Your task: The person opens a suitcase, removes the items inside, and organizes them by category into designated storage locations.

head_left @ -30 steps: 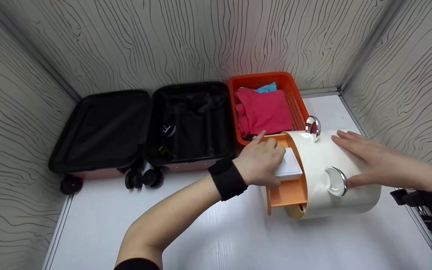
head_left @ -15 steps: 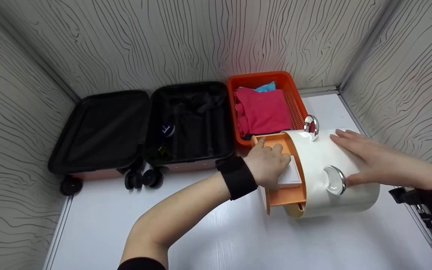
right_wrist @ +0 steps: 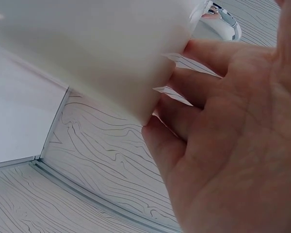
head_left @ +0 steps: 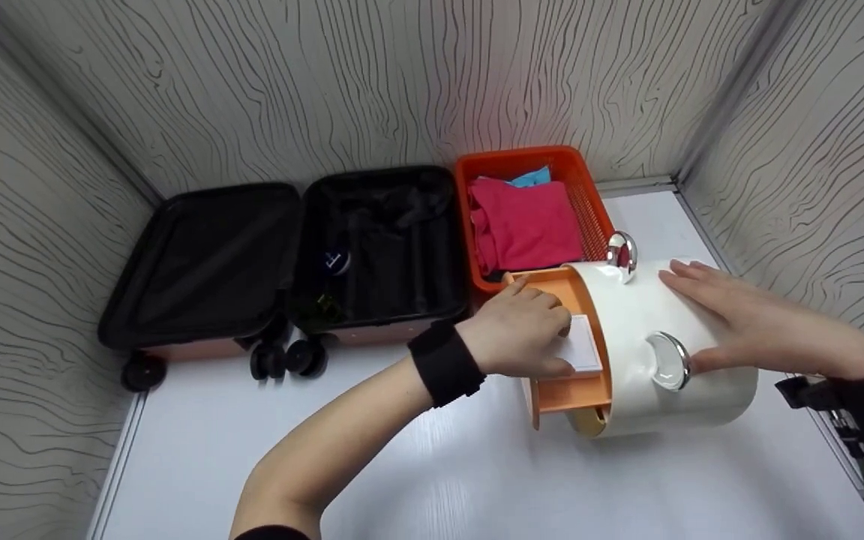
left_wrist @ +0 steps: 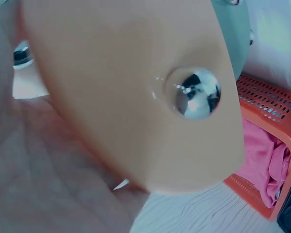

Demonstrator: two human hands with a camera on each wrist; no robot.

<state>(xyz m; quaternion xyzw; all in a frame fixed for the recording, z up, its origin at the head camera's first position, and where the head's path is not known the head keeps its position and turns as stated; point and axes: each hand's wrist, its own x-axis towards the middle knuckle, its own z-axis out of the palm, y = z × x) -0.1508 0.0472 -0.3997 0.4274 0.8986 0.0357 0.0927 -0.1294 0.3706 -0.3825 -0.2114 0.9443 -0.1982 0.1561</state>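
Observation:
A glossy white rounded drawer unit (head_left: 646,311) with chrome-edged knobs lies toward the right in the head view. Its orange drawer (head_left: 574,394) is pulled out to the left. Inside the drawer lies a small flat white box (head_left: 584,346). My left hand (head_left: 518,334) reaches over the drawer front, its thumb and curled fingers about the box's left part; the fingertips are partly hidden. The left wrist view shows the drawer front (left_wrist: 121,97) with its shiny knob (left_wrist: 199,94) beside the palm. My right hand (head_left: 754,322) rests spread on the unit, fingertips touching its white shell (right_wrist: 111,58).
An orange basket (head_left: 597,199) with folded pink cloth (head_left: 529,225) and a blue piece stands behind the drawer. Left of it lies a spread-out black-lined suitcase (head_left: 199,262) holding a dark blue round item (head_left: 337,261). Patterned walls enclose the white table (head_left: 432,480).
The white box has come down flat in the drawer and shifted slightly toward me. My left hand went right, then back left, showing more of the box. The right hand stayed put.

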